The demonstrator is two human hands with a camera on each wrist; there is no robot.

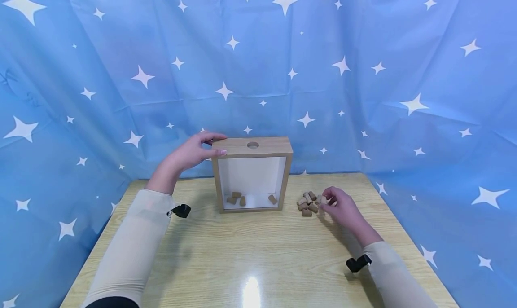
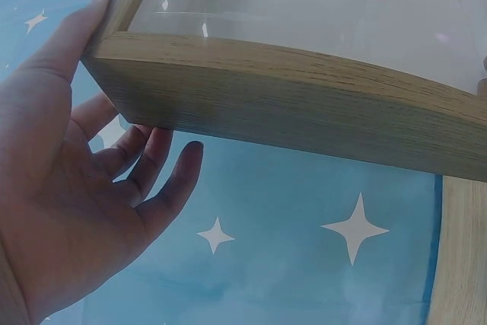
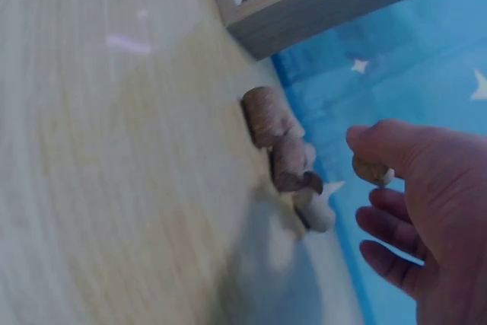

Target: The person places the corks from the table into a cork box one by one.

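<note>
A shallow wooden box [image 1: 285, 182] stands upright, with a clear front and a round hole in its top. Several corks lie at its bottom behind the front. My left hand [image 1: 193, 151] grips its upper left corner; in the left wrist view the thumb [image 2: 76, 36] lies against the frame and the fingers reach round the other side. To the right of the box is a loose pile of corks [image 1: 307, 213]. My right hand [image 1: 341, 208] is at the pile's right side and pinches a cork [image 3: 371, 170] between thumb and fingers, apart from the other corks in the right wrist view.
Everything stands on a light wood-grain table [image 1: 226, 254]. A blue curtain with white stars [image 1: 258, 65] hangs behind the table and at both sides. Each sleeve carries a small black device near the wrist.
</note>
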